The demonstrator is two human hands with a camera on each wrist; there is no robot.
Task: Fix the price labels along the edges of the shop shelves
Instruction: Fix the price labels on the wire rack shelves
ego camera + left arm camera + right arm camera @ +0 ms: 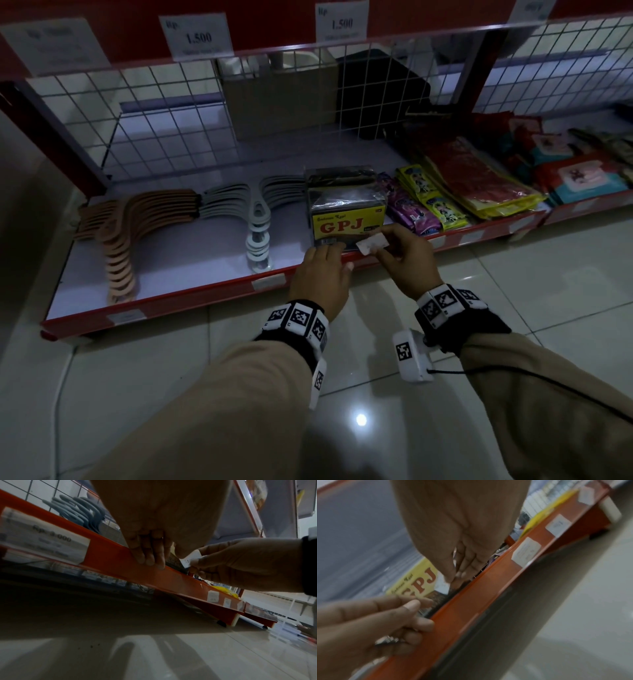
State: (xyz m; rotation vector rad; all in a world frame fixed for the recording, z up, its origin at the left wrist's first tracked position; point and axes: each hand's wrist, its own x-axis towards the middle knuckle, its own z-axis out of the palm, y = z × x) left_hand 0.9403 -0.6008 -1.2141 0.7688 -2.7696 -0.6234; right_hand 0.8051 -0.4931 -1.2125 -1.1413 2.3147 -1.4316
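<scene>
Right hand [402, 255] pinching price label [371, 244], left hand [320, 274] on shelf edge [212, 294]

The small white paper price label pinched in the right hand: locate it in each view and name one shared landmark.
Head: small white paper price label at centre, in the right hand, before the yellow GPJ box.
Left wrist: right of centre, pinched above the red shelf edge.
Right wrist: partly hidden white patch at the fingertips.
Shared landmark: the red shelf edge.
</scene>
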